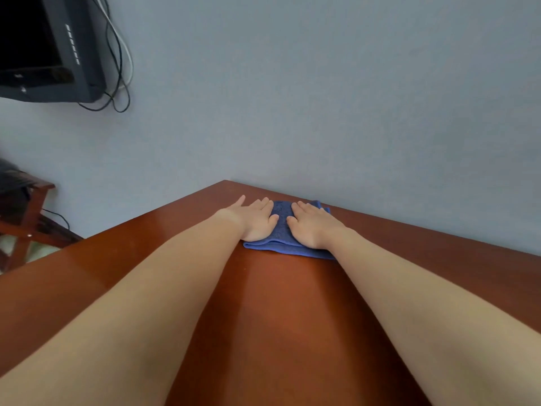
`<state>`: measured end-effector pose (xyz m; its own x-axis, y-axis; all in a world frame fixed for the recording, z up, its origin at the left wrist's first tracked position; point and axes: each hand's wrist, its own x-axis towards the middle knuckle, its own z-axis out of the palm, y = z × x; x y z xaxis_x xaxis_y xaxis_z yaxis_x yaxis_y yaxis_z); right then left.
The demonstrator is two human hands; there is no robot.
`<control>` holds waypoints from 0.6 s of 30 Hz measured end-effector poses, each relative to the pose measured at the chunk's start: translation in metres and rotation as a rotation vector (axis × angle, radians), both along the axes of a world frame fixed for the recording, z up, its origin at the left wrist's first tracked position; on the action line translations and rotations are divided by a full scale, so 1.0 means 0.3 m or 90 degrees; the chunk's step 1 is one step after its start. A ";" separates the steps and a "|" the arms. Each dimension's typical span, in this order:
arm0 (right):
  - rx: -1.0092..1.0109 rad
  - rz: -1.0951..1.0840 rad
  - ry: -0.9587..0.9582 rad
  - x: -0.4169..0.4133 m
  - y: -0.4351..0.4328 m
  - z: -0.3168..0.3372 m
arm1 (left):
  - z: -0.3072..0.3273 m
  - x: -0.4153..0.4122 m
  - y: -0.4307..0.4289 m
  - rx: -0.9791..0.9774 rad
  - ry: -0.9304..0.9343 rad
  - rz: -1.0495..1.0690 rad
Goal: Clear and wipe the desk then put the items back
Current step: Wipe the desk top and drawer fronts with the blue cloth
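Folded blue terry cloth (282, 230) lies flat under your open left hand (255, 221) and right hand (313, 228), against the glossy reddish-brown wooden desk's (278, 317) far edge, so pull it toward yourself.

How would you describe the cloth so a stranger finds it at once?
Look at the reddish-brown desk against the grey wall. Near its far edge, the left hand and right hand press on a folded cloth. It is the only blue thing.

Reddish-brown wooden desk (278, 317) fills the lower frame. A folded blue cloth (282, 230) lies flat near its far edge, centre frame.
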<state>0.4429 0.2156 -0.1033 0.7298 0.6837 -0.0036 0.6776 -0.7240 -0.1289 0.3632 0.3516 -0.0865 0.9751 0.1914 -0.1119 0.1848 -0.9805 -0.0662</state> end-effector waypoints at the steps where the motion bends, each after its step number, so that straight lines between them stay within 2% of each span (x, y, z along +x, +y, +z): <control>1: 0.002 -0.002 -0.006 0.017 0.001 -0.002 | -0.003 0.018 0.003 -0.009 -0.003 -0.002; 18: 0.042 -0.084 -0.005 0.180 0.027 -0.012 | -0.010 0.222 0.049 -0.030 -0.027 -0.061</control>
<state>0.4969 0.2237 -0.1070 0.8128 0.5809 0.0437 0.5788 -0.7967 -0.1737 0.4299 0.3661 -0.0895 0.9927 0.0930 -0.0763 0.0922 -0.9956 -0.0138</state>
